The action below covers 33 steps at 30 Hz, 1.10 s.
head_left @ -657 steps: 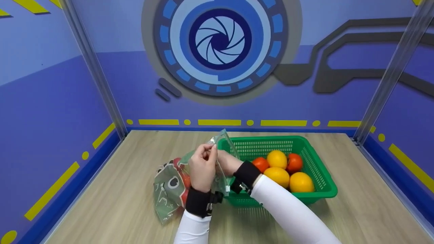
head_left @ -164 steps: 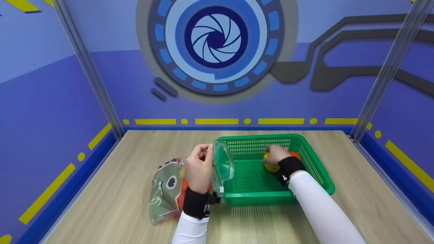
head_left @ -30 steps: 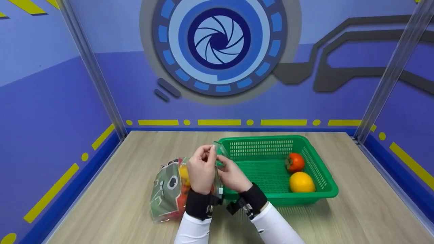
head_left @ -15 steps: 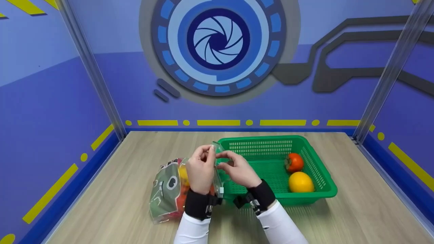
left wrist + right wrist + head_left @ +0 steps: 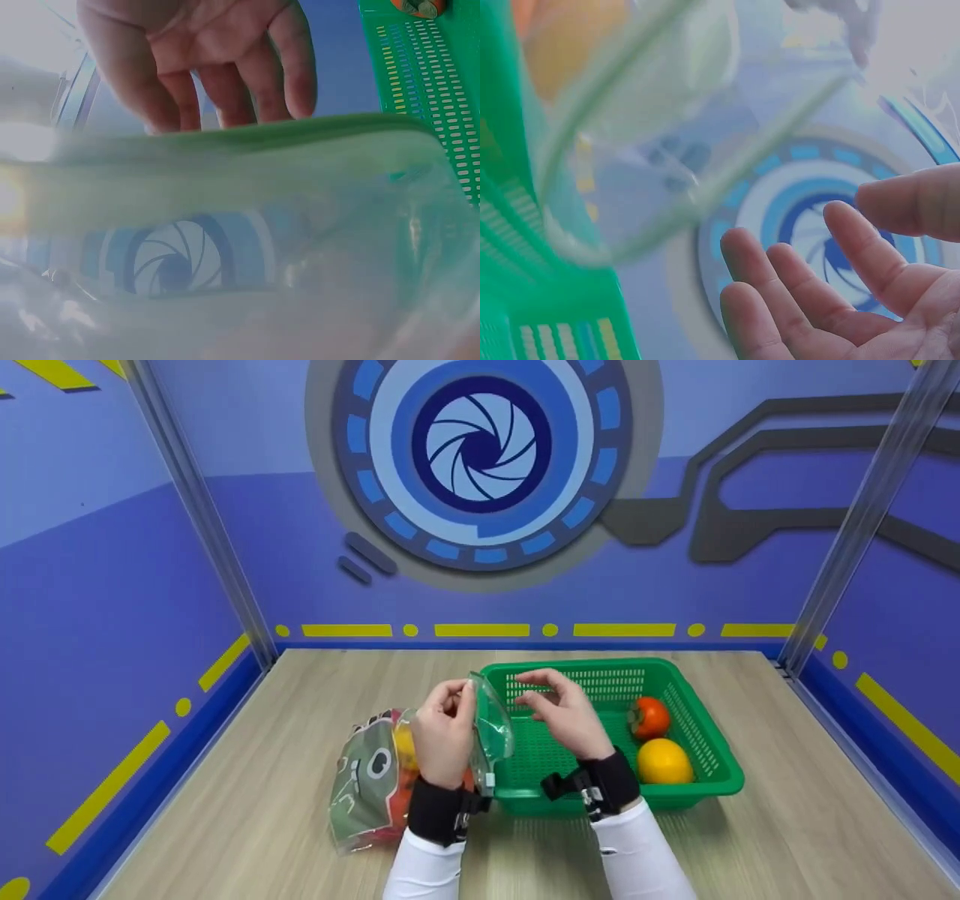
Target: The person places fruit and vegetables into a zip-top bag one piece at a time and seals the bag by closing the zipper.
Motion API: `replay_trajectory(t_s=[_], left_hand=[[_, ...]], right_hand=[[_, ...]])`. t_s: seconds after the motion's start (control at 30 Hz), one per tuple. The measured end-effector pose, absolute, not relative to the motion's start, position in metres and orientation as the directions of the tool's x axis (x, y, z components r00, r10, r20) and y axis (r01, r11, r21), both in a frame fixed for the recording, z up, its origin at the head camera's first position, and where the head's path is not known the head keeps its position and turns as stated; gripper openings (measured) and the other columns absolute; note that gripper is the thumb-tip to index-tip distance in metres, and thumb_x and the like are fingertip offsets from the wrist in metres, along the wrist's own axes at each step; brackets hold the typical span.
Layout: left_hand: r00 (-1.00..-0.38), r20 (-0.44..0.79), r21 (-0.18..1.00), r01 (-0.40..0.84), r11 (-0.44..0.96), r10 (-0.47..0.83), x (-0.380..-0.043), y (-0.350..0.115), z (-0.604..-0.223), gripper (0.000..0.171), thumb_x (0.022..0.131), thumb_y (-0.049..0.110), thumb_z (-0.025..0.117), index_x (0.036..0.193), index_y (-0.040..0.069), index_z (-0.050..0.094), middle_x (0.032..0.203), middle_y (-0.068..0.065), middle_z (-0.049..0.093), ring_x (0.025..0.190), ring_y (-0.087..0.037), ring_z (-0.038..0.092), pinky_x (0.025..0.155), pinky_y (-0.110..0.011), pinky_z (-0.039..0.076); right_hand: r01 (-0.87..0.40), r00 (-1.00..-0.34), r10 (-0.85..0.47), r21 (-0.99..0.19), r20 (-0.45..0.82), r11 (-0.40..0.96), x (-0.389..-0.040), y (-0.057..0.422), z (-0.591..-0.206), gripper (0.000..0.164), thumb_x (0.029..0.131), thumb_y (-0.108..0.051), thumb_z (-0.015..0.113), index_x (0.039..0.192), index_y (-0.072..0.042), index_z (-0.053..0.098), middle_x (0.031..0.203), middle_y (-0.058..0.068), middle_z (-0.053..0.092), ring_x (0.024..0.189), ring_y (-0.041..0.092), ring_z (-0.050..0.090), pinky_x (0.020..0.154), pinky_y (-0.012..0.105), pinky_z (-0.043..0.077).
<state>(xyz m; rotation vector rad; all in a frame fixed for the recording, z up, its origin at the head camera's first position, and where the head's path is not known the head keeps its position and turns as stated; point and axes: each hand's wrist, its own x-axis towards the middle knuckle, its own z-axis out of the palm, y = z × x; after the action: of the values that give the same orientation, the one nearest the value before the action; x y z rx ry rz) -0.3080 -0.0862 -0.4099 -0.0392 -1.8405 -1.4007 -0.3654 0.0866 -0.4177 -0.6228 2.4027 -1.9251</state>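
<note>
A clear zip bag point(image 5: 360, 791) with a cartoon face print stands on the table, holding red-orange and yellow fruit partly hidden by the print. My left hand point(image 5: 445, 731) pinches its upper edge, and the bag's mouth gapes toward the basket. Over the left part of the green basket point(image 5: 615, 792) hovers my right hand point(image 5: 566, 716), apart from the bag, its relaxed fingers holding nothing. The right wrist view also shows that bare palm and fingers point(image 5: 802, 315) beside the bag's rim. Inside the basket's right side lie a persimmon point(image 5: 649, 718) and a yellow-orange fruit point(image 5: 665, 762).
A white zip slider point(image 5: 489, 780) sits at the near end of the bag's mouth. The wooden table point(image 5: 247, 780) is enclosed by printed blue panels point(image 5: 97, 645) and metal corner posts point(image 5: 206, 510).
Over the last second, my right hand has left the bag's edge and moved right over the basket; the mouth spreads wider. Since the earliest frame, several fruits have left the basket. My left hand stays put.
</note>
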Motion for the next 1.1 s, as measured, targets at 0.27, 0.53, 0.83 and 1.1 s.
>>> replay_trajectory(t_s=[0.27, 0.53, 0.83, 1.1], left_hand=[[-0.671, 0.612, 0.788, 0.477, 0.389, -0.418, -0.309, -0.085, -0.411, 0.009, 0.097, 0.010, 0.070, 0.095, 0.002, 0.075, 0.064, -0.001, 0.054, 0.054, -0.003, 0.043, 0.052, -0.019, 0.036], [-0.680, 0.602, 0.796, 0.472, 0.379, -0.419, -0.310, -0.086, -0.411, 0.009, 0.097, 0.010, 0.070, 0.095, 0.002, 0.075, 0.064, 0.000, 0.052, 0.055, -0.004, 0.042, 0.053, -0.019, 0.034], [-0.695, 0.579, 0.814, 0.457, 0.359, -0.426, -0.309, -0.087, -0.411, 0.010, 0.097, 0.011, 0.070, 0.096, 0.002, 0.075, 0.065, 0.001, 0.050, 0.055, -0.005, 0.042, 0.052, -0.019, 0.034], [-0.700, 0.573, 0.818, 0.457, 0.350, -0.425, -0.310, -0.087, -0.412, 0.011, 0.098, 0.011, 0.070, 0.096, 0.002, 0.075, 0.065, 0.001, 0.050, 0.056, -0.006, 0.043, 0.052, -0.018, 0.034]], right_hand=[[-0.245, -0.967, -0.117, -0.949, 0.225, 0.199, -0.376, 0.127, -0.414, 0.030, 0.106, -0.012, 0.056, 0.135, -0.008, 0.060, 0.138, 0.014, 0.061, 0.115, 0.020, 0.066, 0.093, 0.035, 0.051], [-0.193, -0.977, 0.028, -0.940, 0.209, 0.282, -0.382, 0.176, -0.414, 0.037, 0.109, -0.018, 0.051, 0.144, -0.008, 0.051, 0.151, 0.013, 0.049, 0.134, 0.030, 0.054, 0.105, 0.043, 0.046], [-0.164, -0.981, 0.014, -0.860, 0.195, 0.482, -0.392, 0.206, -0.424, 0.039, 0.110, -0.023, 0.045, 0.146, -0.008, 0.047, 0.154, 0.018, 0.045, 0.138, 0.038, 0.050, 0.102, 0.049, 0.045], [-0.173, -0.985, -0.107, -0.663, 0.139, 0.728, -0.413, 0.226, -0.431, 0.044, 0.107, -0.020, 0.048, 0.145, 0.003, 0.047, 0.147, 0.031, 0.047, 0.105, 0.038, 0.060, 0.086, 0.046, 0.048]])
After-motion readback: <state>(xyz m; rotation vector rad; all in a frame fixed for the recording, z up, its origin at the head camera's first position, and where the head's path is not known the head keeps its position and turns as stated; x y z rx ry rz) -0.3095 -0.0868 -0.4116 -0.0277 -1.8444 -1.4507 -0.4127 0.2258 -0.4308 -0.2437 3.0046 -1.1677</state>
